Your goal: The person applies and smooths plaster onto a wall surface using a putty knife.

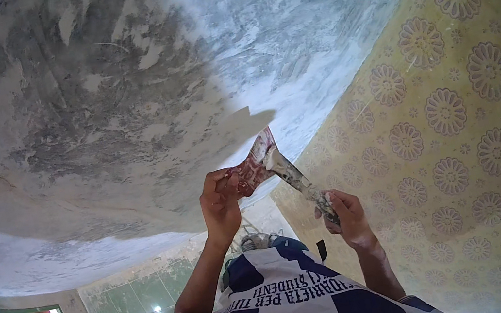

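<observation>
Left hand (220, 203) pinches a plaster-caked scraper blade (262, 161) at 11 o'clock of the right hand (346, 214), which grips its handle (305, 188) (apparently cleaning; careful wiping needed)

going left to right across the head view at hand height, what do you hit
grey rough plastered wall → left hand → red-stained scraper blade → right hand on the scraper handle → yellow wall with flower pattern
</observation>
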Tool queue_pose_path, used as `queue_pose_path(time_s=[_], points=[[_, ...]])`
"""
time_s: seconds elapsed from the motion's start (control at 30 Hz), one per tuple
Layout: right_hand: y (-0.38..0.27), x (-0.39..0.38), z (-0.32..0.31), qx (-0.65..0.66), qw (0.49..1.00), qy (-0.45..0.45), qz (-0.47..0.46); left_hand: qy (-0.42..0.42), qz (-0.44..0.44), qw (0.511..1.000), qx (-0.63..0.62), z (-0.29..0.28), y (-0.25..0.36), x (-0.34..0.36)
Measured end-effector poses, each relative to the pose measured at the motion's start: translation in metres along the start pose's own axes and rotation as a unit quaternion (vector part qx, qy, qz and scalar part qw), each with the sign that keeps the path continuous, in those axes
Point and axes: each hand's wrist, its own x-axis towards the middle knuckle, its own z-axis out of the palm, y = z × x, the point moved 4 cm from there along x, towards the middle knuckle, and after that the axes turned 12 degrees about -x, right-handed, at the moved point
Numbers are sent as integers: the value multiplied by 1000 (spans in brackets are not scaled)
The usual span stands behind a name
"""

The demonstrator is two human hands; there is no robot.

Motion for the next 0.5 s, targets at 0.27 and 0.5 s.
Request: queue_pose_path(time_s=[0.27, 0.5], points=[[-8, 6, 5, 49, 998, 3, -32, -50, 138, 949, 279, 16, 17, -5], [-10, 3, -7, 38, 996, -10, -80, -50, 161, 946, 277, 4, 13, -3]])
